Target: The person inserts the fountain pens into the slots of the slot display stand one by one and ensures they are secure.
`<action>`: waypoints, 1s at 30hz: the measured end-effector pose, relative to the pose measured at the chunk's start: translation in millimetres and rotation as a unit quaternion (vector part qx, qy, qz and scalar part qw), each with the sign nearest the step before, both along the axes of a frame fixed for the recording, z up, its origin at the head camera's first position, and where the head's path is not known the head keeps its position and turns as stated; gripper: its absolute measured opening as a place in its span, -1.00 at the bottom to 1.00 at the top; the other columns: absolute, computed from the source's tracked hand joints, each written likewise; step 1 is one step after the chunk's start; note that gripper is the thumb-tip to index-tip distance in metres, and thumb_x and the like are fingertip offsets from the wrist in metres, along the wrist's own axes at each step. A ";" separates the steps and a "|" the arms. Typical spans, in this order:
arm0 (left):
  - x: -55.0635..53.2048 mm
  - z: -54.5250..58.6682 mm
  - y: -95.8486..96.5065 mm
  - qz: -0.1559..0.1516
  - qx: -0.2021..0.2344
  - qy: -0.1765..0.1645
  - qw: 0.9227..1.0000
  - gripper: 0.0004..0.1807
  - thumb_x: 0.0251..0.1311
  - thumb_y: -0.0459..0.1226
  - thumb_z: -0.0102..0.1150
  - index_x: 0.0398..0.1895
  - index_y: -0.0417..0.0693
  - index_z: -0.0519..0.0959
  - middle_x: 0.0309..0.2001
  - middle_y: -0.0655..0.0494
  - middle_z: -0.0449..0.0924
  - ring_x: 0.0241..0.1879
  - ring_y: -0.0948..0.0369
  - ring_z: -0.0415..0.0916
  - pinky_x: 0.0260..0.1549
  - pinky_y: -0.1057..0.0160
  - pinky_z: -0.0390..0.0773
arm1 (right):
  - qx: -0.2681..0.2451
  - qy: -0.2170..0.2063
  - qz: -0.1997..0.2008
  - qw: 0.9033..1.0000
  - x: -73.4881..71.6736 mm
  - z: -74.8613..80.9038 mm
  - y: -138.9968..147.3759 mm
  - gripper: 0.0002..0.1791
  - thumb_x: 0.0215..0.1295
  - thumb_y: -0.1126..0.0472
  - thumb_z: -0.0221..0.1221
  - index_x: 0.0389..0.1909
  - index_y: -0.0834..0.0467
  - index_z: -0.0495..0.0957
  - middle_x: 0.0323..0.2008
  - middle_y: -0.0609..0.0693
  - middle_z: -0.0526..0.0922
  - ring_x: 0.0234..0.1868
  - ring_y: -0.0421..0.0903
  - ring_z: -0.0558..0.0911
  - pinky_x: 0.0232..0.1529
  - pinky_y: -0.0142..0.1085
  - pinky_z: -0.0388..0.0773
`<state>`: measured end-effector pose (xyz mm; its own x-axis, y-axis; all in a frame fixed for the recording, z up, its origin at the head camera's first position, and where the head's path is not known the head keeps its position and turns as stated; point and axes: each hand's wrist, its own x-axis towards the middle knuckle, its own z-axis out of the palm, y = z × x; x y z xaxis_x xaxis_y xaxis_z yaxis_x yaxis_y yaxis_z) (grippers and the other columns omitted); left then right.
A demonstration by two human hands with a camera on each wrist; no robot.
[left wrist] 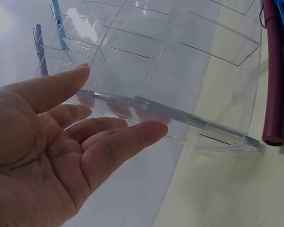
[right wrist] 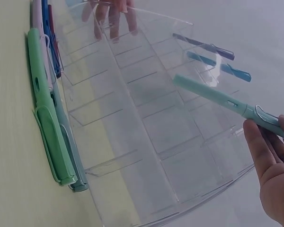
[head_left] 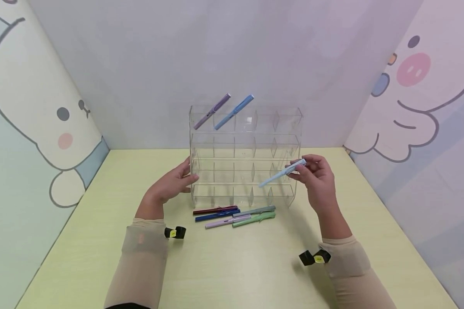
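A pale blue fountain pen [head_left: 280, 174] is pinched by its clip end between the thumb and fingers of my right hand [head_left: 320, 184]. It slants in front of the lower right of a clear acrylic pen rack [head_left: 242, 196]. My left hand [head_left: 170, 183] is at the rack's left side panel, thumb in front and fingers behind, loosely spread in the left wrist view. In the rack's top row, a purple pen [head_left: 212, 111] and a blue pen [head_left: 233, 112] lean in the two leftmost compartments.
On the table before the rack lie a dark red pen [head_left: 212, 210], a dark blue pen [head_left: 216, 215], a lilac pen [head_left: 226, 222], a grey-green pen [head_left: 257, 210] and a green pen [head_left: 255, 219]. Behind the rack stands a pale wall [head_left: 147, 86].
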<state>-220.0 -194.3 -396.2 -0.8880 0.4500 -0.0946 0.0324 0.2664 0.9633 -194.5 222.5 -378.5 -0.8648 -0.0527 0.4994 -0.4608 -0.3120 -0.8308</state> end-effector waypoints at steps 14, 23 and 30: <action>-4.7 -2.8 0.0 -0.011 0.012 0.004 1.000 -0.22 0.50 -0.16 -0.05 0.51 0.70 -0.24 0.57 0.06 -0.08 0.44 -0.17 0.15 0.20 -0.23 0.40 | -0.188 0.009 -0.054 0.981 -5.2 6.2 -16.3 -0.68 0.31 0.51 0.13 0.05 0.36 0.37 -0.16 0.29 0.67 -0.15 0.12 0.74 -0.09 -0.05 0.67; -4.5 -3.7 -0.8 -0.011 0.017 0.006 1.000 -0.22 0.47 -0.11 -0.02 0.48 0.75 -0.21 0.56 0.08 -0.05 0.43 -0.18 0.16 0.19 -0.21 0.42 | -0.236 0.026 -0.053 0.970 -24.9 34.1 -14.7 -0.66 0.28 0.52 0.17 0.04 0.37 0.35 -0.16 0.30 0.64 -0.16 0.16 0.73 -0.08 -0.02 0.66; -4.2 -4.9 -1.5 -0.013 0.015 0.001 1.000 -0.21 0.48 -0.13 -0.02 0.51 0.67 -0.24 0.57 0.07 -0.09 0.43 -0.18 0.15 0.20 -0.20 0.42 | -0.234 0.041 -0.054 0.970 -50.7 66.0 -13.4 -0.63 0.23 0.49 0.24 0.02 0.36 0.37 -0.16 0.30 0.61 -0.18 0.15 0.72 -0.09 -0.03 0.67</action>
<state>-224.2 -195.8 -401.1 -0.8761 0.4759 -0.0779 0.0418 0.2359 0.9709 -245.3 209.1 -312.5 -0.8084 0.2858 0.5146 -0.5712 -0.5919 -0.5687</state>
